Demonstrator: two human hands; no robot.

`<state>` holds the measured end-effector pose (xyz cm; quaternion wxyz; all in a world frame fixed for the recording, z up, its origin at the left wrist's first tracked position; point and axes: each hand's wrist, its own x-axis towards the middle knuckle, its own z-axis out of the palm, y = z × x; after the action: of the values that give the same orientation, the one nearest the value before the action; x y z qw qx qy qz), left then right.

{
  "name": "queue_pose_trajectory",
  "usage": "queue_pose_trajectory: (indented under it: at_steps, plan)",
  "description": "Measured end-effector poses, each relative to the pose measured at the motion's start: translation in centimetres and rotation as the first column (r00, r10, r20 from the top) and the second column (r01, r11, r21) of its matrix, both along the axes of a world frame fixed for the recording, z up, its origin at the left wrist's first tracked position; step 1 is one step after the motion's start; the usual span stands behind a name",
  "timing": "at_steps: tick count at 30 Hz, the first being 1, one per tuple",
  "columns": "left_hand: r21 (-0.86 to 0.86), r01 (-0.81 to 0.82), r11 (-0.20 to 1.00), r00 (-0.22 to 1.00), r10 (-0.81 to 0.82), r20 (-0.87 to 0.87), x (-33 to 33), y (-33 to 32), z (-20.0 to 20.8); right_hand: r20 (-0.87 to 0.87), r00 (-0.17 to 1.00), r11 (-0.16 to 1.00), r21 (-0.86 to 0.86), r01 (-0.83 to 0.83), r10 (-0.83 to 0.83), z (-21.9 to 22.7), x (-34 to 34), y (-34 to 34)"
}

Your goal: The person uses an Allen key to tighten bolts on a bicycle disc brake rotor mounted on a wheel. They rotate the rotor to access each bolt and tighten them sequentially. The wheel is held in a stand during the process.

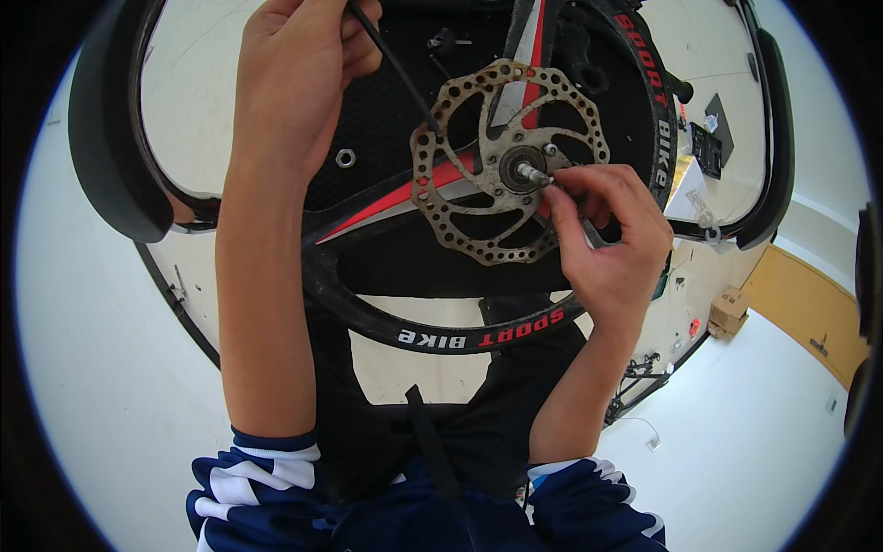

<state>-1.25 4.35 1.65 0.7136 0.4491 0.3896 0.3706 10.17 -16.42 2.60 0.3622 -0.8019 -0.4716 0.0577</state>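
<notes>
A disc brake rotor (441,241), drilled with many holes and rust-stained, lies on the hub of a black bicycle wheel (368,313) with red and grey spokes. From its middle rises a threaded silver axle (532,173). My right hand (612,235) has thumb and forefinger pinched together right at the axle's tip; what lies between them is hidden. Up at the top edge, my left hand (299,78) grips a thin black rod-shaped tool (395,66), whose lower end reaches the rotor's left rim. One bolt (551,148) stands up from the rotor's centre.
A hex nut (345,158) rests on the black mat (368,198) left of the rotor. Small dark parts (446,42) lie beyond it. A black tool case (706,152) sits at the right, cardboard boxes (728,311) on the floor. The wheel overhangs my lap.
</notes>
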Motion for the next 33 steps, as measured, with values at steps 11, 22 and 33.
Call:
queue_pose_trajectory:
  at_steps: [11,22,33]
  plan:
    - [0.019,0.01,1.0,1.0,-0.01,0.018,0.0,-0.1,0.1,0.002,1.0,1.0,-0.023,-0.014,0.014,0.2,-0.2,0.1]
    - [0.03,0.008,1.0,1.0,-0.008,0.009,0.0,-0.1,0.1,-0.006,1.0,1.0,-0.025,0.018,-0.018,0.1,-0.1,0.0]
    - [0.025,-0.013,1.0,1.0,0.013,0.001,0.2,-0.3,0.1,0.001,1.0,0.998,-0.068,0.013,-0.013,1.1,-0.2,0.3]
